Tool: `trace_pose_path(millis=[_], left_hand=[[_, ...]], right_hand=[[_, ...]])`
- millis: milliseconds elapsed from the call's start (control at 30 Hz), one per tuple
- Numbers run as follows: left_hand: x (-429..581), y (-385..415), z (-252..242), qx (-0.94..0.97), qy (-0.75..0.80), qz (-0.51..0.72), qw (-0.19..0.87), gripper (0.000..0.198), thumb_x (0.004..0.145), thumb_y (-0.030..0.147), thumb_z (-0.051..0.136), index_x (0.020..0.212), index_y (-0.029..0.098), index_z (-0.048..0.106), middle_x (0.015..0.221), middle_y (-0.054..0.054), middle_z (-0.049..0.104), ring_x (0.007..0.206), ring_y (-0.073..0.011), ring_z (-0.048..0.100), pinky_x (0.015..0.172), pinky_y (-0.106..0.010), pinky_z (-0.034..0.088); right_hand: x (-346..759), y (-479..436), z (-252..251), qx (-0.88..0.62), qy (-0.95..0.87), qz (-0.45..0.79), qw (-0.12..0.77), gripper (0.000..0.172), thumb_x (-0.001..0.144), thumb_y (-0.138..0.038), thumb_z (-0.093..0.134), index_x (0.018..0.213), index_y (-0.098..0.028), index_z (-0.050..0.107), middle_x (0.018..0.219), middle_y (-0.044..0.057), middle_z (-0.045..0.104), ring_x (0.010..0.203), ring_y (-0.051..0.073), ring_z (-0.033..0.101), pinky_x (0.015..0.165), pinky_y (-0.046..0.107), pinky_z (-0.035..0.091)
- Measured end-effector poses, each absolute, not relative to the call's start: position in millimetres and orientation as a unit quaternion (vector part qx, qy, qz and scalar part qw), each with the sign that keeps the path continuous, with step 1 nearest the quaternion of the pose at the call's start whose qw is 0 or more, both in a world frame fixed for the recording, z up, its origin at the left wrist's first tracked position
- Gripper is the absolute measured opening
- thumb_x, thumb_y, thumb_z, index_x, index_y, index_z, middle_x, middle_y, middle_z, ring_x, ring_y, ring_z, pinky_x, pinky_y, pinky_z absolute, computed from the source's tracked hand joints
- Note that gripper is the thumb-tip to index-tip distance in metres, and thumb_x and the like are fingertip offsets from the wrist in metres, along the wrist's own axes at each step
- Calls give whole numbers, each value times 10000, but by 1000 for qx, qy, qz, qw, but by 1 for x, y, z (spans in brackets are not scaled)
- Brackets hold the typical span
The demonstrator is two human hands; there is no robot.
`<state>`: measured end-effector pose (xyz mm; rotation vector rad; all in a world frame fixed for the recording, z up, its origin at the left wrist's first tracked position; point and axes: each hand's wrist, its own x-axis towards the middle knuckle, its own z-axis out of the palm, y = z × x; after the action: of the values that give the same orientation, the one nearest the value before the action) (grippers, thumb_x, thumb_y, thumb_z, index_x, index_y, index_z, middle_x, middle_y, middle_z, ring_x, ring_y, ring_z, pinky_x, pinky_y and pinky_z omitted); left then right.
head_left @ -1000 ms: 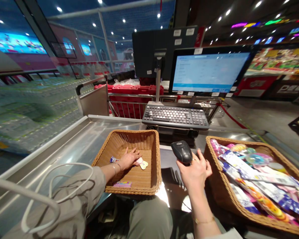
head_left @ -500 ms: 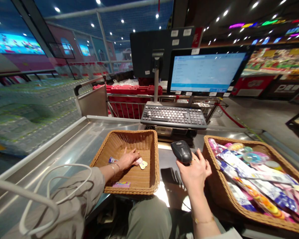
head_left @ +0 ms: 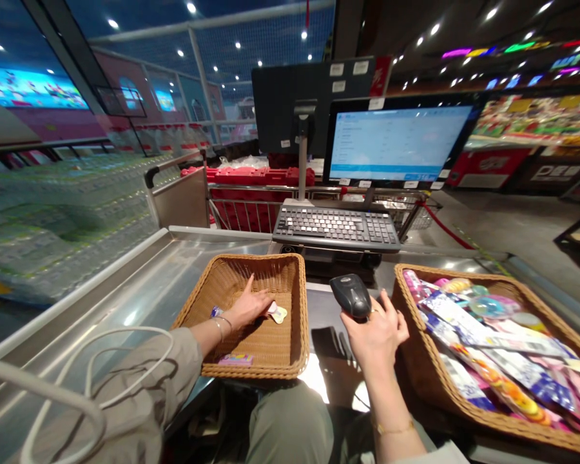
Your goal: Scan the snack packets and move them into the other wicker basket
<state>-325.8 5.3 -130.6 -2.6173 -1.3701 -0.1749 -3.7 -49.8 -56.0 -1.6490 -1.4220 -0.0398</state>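
Observation:
My left hand [head_left: 252,305] reaches down into the left wicker basket [head_left: 299,322], its thumb raised and its fingers spread. Its fingertips are at a small white and pale-yellow packet [head_left: 279,314] and seem to touch it. Partly behind my left wrist lies a small blue packet [head_left: 216,311]. A pink-purple packet [head_left: 236,359] rests along the basket's near side. In my right hand [head_left: 377,332] is a black barcode scanner [head_left: 350,295], held above the counter between the two baskets, its head pointing up and away from me.
On the right stands a wicker basket [head_left: 408,322] full of packaged goods [head_left: 500,335]. Behind the counter [head_left: 188,248] are a keyboard [head_left: 336,225], a lit screen [head_left: 399,142] and a metal cart [head_left: 246,206]. A white cable [head_left: 125,330] loops over my left sleeve.
My left thumb has lifted away from the fingers, and the hand has opened a little over the pale packet. The right hand and scanner have barely moved.

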Motion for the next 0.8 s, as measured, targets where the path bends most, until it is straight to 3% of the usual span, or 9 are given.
trace_pose_path(millis=[133,333,800], left_hand=[[-325,8,-120,-887,-440,-48,131,269,973,259,500,1222,224,596,1184,-103,711,1200,-258,614,1129,-695,-97],[-323,7,-88,-866,-449,-73,208,310,979,197,442,1248,207,595,1384,-122,578,1342,-293,482,1130,-722,-11],[-304,5,-35,-809,-511,-141,253,268,907,292,608,1148,188,659,1370,-178,569,1335,-349,477,1104,-751,-84]], right_hand=[[-4,-48,-59,-670,-577,-20,468,302,711,-456,548,842,-216,677,1086,88,721,1282,295,469,1061,523,192],[-5,-48,-62,-661,-582,-33,473,287,718,-451,548,834,-221,675,1065,88,725,1277,301,468,1058,531,190],[-8,-54,-55,-622,-633,-39,460,218,750,-405,558,807,-225,668,1133,79,711,1306,326,429,1066,560,150]])
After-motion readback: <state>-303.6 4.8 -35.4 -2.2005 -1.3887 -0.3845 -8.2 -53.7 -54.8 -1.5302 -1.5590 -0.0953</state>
